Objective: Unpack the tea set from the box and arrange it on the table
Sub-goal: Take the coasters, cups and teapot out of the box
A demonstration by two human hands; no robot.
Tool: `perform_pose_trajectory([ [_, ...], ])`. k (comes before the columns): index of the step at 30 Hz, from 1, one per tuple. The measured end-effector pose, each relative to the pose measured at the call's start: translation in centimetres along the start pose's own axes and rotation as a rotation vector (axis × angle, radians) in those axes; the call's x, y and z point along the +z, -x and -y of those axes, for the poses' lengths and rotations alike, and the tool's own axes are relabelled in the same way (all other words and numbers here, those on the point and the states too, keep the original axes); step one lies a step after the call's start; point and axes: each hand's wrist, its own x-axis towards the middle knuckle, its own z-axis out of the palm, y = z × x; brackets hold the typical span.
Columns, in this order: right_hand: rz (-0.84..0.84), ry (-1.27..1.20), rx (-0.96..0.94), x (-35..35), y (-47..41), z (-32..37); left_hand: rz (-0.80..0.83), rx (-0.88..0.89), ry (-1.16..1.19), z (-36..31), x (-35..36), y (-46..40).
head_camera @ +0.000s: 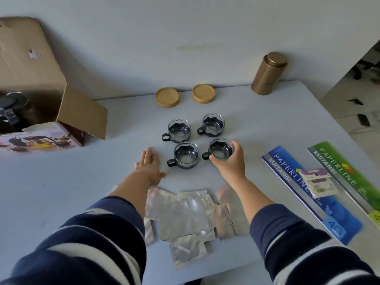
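Note:
Several small glass cups with black holders and handles stand in a square on the grey table point(61, 182): back left cup point(178, 131), back right cup point(212, 125), front left cup point(185, 155). My right hand point(230, 161) grips the front right cup point(220, 150) from its right side. My left hand point(149, 166) lies flat and empty on the table, just left of the front left cup. The open cardboard box point(41, 99) stands at the far left with a dark glass teapot point(12, 112) still inside. Two round wooden coasters point(167, 97) point(203, 93) lie behind the cups.
A gold tin canister point(268, 74) stands at the back right by the wall. Silver foil wrappers point(191, 217) lie piled near the front edge between my arms. Two receipt books point(308, 192) point(347, 173) and a small packet point(317, 182) lie at the right.

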Motion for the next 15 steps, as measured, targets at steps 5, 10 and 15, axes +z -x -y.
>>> perform_pose_trajectory([
  [5,-0.010,0.048,-0.033,0.18,0.13,-0.17,-0.004,-0.006,-0.004,0.03,0.23,-0.19],
  [10,-0.004,0.059,-0.027,0.15,0.34,-0.20,-0.002,-0.002,-0.016,0.05,0.16,-0.02],
  [15,0.076,0.054,0.002,-0.58,1.04,0.35,-0.010,0.007,-0.014,0.14,0.23,-0.08],
])
